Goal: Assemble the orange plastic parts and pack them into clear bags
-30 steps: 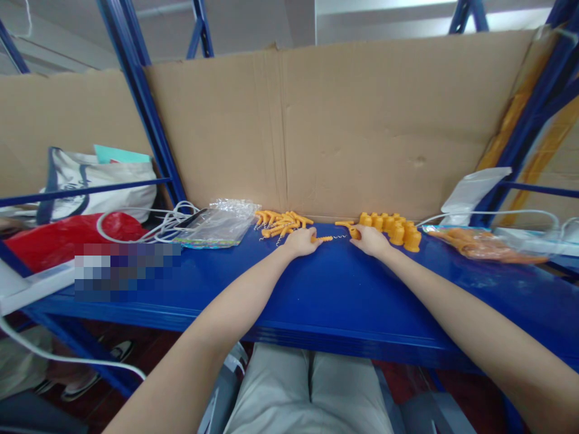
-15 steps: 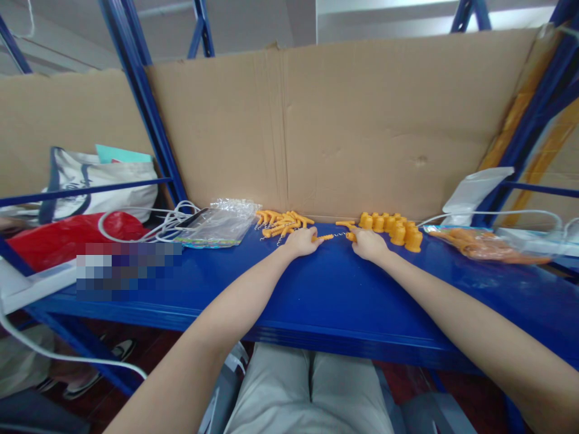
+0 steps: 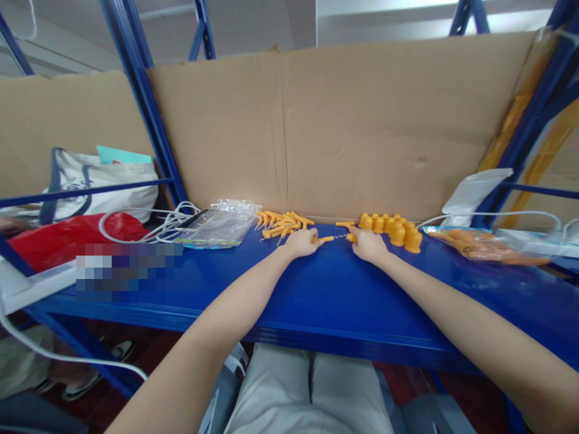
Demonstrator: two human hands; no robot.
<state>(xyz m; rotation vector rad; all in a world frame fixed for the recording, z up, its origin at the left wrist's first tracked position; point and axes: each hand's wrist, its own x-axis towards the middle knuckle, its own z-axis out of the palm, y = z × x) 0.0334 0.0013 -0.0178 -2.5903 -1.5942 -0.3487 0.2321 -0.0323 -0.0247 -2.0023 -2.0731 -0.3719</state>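
The left hand's (image 3: 301,242) fingers (image 3: 315,241) are pressed together, pinching one end of a short orange ribbed plastic rod (image 3: 326,239) that lies low over the blue metal shelf (image 3: 316,295). The rod points toward the right hand (image 3: 368,245). From its free end a thin coiled wire spring (image 3: 340,235) runs on to a small orange plastic piece (image 3: 351,237). The right fingers (image 3: 357,234) are closed on that piece (its exact shape is too small to tell). Both hands rest on the shelf near its back edge, about midway along it.

Just behind the left hand, against the back edge, lies a loose pile of orange plastic T-shaped pieces (image 3: 281,222). Just behind and beside the right hand stands a cluster of upright orange plastic bell-shaped caps (image 3: 393,228).

Further left lie a crumpled clear plastic bag (image 3: 217,226) and a tangle of white cables (image 3: 149,224). Toward the right end lies a clear bag of orange parts (image 3: 484,246). A brown cardboard sheet (image 3: 362,132) stands upright along the back edge.
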